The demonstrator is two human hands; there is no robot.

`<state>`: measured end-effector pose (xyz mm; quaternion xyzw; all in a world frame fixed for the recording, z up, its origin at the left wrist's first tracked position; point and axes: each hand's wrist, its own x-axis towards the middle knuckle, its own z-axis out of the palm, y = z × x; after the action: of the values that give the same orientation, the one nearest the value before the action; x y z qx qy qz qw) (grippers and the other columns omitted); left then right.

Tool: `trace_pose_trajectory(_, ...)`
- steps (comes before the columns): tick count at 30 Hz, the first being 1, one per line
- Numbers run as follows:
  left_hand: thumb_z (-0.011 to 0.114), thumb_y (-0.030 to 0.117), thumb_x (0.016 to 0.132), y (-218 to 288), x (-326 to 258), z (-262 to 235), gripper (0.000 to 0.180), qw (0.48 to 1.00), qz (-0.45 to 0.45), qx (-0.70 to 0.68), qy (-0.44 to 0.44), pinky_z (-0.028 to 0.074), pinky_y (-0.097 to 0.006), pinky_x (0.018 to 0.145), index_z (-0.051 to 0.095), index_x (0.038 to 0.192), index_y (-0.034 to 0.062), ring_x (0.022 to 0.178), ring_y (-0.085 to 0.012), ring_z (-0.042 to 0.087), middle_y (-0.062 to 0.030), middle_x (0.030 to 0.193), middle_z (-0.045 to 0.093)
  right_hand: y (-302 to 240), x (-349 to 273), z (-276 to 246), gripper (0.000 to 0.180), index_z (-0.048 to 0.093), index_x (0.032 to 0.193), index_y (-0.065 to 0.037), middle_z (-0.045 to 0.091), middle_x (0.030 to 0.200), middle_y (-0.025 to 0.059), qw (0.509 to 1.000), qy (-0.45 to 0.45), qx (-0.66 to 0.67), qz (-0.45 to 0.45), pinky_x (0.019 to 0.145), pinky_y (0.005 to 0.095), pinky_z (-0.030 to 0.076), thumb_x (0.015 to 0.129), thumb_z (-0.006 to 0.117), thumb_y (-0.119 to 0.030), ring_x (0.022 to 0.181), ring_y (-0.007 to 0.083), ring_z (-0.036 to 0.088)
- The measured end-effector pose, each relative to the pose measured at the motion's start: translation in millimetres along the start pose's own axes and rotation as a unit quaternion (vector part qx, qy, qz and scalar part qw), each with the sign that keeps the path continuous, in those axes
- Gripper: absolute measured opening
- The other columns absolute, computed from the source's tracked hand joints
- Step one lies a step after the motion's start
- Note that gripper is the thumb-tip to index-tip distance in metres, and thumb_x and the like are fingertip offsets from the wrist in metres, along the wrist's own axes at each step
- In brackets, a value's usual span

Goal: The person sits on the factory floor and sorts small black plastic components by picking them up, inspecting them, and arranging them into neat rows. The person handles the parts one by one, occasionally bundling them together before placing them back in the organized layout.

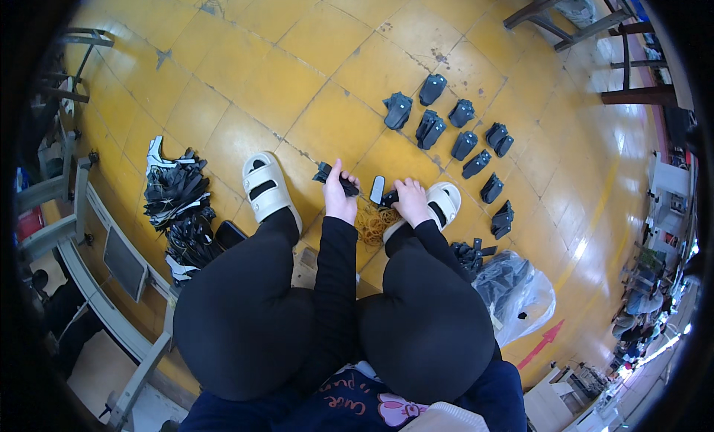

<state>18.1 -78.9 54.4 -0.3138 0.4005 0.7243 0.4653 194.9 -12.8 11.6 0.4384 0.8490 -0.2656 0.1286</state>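
Observation:
Between my knees, my left hand is closed around a small stack of black flat pieces, whose ends stick out past the fingers. Beside it, my right hand grips a black piece near the right sandal. Just left of those fingers shows a light grey oblong pad with a dark rim; whether it is joined to the black piece I cannot tell. Below and between both hands lies a heap of yellowish rubber bands. Several bundled stacks of black pieces stand on the floor ahead to the right.
A loose pile of black and white cut pieces lies left of my left sandal, with a dark phone-like slab beside it. By my right knee are more black pieces and a clear plastic bag. Metal frames line the left.

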Motion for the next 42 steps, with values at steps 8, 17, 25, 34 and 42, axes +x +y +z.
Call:
trace_pose_trajectory(8,0.065,0.019,0.086,-26,12,-18,0.017,0.997,0.018,0.076,0.025,0.044,-0.025,0.051,0.05,0.08,0.0124,0.056,-0.0089,0.05,0.0027,0.065,0.049,20,8,-21,0.027,0.058,0.085,-0.001,0.062,0.072,0.0098,0.966,-0.044,0.253,0.013,0.061,0.0294,0.046,0.065,0.074,-0.008,0.065,0.0194,0.059)
trace_pose_trajectory(17,0.063,0.021,0.089,-47,-11,-7,0.03,0.95,-0.074,0.253,-0.168,0.046,-0.024,0.071,0.058,0.113,0.0048,0.08,-0.0079,0.057,0.0001,0.094,0.063,9,-14,-55,0.027,0.061,0.105,0.003,0.066,0.089,0.0029,0.745,-0.007,0.658,0.109,0.076,0.0239,0.045,0.08,0.068,-0.005,0.082,0.0094,0.06)
trace_pose_trajectory(25,0.059,0.005,0.086,-37,-11,-5,0.03,0.944,-0.07,0.279,-0.16,0.052,-0.029,0.074,0.052,0.116,0.0047,0.088,-0.0157,0.061,-0.0115,0.101,0.062,6,-1,-51,0.026,0.061,0.107,-0.002,0.061,0.104,0.012,0.917,0.134,0.376,-0.007,0.08,0.0338,0.047,0.082,0.059,-0.004,0.092,0.0276,0.059)
trace_pose_trajectory(34,0.063,0.019,0.088,-19,-7,-13,0.035,0.991,-0.044,0.021,-0.123,0.044,-0.026,0.064,0.05,0.118,0.0085,0.068,-0.0112,0.049,0.0012,0.083,0.052,31,3,-16,0.034,0.058,0.094,-0.011,0.057,0.102,0.0064,0.996,0.078,-0.047,-0.02,0.082,0.0395,0.042,0.064,0.073,-0.006,0.1,0.0269,0.052)
trace_pose_trajectory(42,0.062,0.022,0.089,-29,3,-21,0.026,0.949,0.041,0.293,-0.111,0.05,-0.028,0.069,0.051,0.108,0.0084,0.083,-0.0173,0.063,-0.0081,0.093,0.062,26,10,-47,0.007,0.062,0.081,-0.006,0.058,0.088,0.0081,0.981,0.089,0.17,-0.039,0.081,0.0377,0.043,0.074,0.064,-0.006,0.093,0.0263,0.054)
